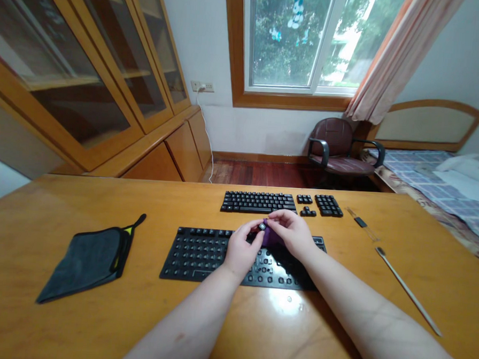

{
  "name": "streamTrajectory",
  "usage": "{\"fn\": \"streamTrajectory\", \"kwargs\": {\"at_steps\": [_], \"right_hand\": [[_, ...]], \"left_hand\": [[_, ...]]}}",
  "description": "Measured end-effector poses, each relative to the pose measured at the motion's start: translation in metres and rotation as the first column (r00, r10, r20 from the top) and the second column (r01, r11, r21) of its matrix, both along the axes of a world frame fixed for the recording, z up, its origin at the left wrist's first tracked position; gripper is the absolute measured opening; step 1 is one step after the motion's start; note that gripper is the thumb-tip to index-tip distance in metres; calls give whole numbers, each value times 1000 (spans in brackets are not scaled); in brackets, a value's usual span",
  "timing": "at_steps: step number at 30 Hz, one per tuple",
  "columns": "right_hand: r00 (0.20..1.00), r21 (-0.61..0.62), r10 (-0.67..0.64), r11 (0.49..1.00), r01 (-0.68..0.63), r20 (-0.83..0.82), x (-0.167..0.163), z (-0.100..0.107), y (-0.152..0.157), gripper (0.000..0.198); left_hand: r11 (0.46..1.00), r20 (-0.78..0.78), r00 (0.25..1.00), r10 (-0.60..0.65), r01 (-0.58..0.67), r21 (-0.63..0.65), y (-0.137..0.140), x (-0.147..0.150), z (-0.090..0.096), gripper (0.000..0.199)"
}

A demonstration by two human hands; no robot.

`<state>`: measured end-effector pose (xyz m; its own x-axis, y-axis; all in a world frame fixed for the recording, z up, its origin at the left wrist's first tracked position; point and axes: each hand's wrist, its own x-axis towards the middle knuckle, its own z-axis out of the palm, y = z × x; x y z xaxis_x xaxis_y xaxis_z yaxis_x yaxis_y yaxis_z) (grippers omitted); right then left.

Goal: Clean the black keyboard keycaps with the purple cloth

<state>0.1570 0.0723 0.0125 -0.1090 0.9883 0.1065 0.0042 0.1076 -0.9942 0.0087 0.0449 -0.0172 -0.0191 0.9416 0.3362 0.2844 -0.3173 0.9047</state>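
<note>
My left hand (241, 249) pinches a small dark keycap (262, 227) between thumb and fingers above the keyboard. Closed on a purple cloth (272, 238), my right hand (291, 230) meets the left at the keycap, and the cloth hangs down below the fingers. Beneath both hands lies a black keyboard base (199, 256); most of its switches are bare, while keycaps sit along its back row at the left. Part of the base is hidden by my hands and forearms. Behind it, loose black keycaps (258, 202) are laid out in keyboard order.
A folded dark grey cloth (95, 255) lies at the left. On the right are a wire keycap puller (360, 222) and a long thin brush (410, 293). Smaller keycap groups (328, 205) sit at the back right. Beyond the table stands an office chair (337, 144).
</note>
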Motion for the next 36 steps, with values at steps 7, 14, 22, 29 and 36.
{"fn": "streamTrajectory", "kwargs": {"at_steps": [7,14,22,29,36], "right_hand": [[963,-180,18,981,-69,-268,-5,-9,2,32],[939,-341,81,919,-200,-334,-3,-9,1,28],[967,-262,87,953,-151,-241,-4,-5,-1,29],[990,-206,58,975,-84,-129,-5,-5,-2,25],[977,-131,177,972,-193,-121,-2,-5,-1,29]], "left_hand": [[999,87,996,-1,4,-43,2,1,-1,25],[998,111,993,31,-25,-54,2,1,-2,23],[997,33,997,70,-71,23,2,-3,1,22],[994,-15,995,99,-99,40,1,-3,3,25],[992,-51,993,104,-100,74,1,-5,7,27]]}}
